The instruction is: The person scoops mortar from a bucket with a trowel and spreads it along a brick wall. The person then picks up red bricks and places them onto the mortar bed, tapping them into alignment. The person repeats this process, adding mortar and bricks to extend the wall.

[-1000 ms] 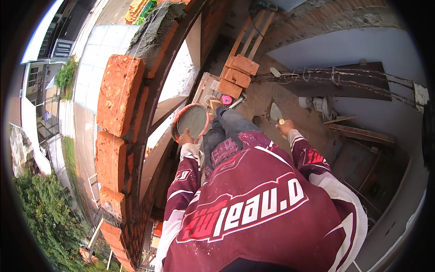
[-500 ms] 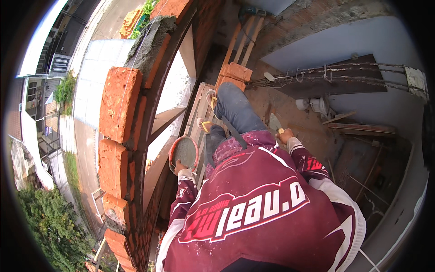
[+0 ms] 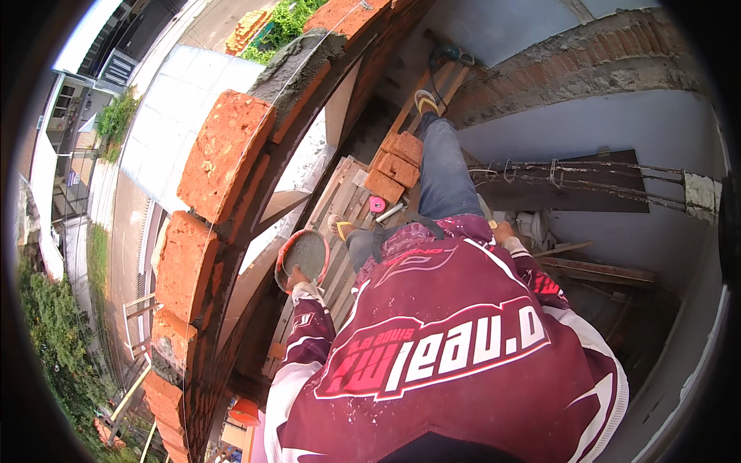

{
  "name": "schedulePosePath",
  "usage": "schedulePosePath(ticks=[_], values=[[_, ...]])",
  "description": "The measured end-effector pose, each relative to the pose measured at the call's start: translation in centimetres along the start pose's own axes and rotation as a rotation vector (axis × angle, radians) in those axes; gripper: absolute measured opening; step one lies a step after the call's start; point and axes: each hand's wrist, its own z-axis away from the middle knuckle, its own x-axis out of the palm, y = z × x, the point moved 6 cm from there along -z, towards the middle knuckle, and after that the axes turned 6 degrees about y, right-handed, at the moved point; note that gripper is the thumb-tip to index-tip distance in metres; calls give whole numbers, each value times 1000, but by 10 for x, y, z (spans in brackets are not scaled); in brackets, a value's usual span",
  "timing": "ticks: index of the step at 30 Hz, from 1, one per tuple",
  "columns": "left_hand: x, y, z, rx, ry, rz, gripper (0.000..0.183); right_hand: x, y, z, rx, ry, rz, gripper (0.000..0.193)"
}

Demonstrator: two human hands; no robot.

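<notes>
Bucket, mortar inside; left hand, grip closed on rim. Right hand, grip closed round trowel. Brick wall at bucket's nine o'clock.

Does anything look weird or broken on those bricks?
Yes, there's a gap in the row of orange bricks, ahead on the left. One spot shows only lumpy gray mortar, with a brick on either side, so it looks like one is missing.

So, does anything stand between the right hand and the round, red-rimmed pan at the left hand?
Yes: the jersey's hem and the dark trousers lie between the right hand and the red-rimmed pan, which the left hand holds. I see no loose object between them.
</notes>
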Motion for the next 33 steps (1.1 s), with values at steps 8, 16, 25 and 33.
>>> schedulePosePath(ticks=[8,16,25,33], values=[[56,103,20,26,35,-23,39,-96,-62,-112,-47,-11,216,61],[77,198,85,-60,285,347,36,-197,-263,-283,-441,-25,337,51],[91,356,181,28,136,536,30,-196,-454,-189,-1530,-301,588,41],[105,478,229,12,-122,752,60,-103,-496,-105,-1901,230,816,27]])
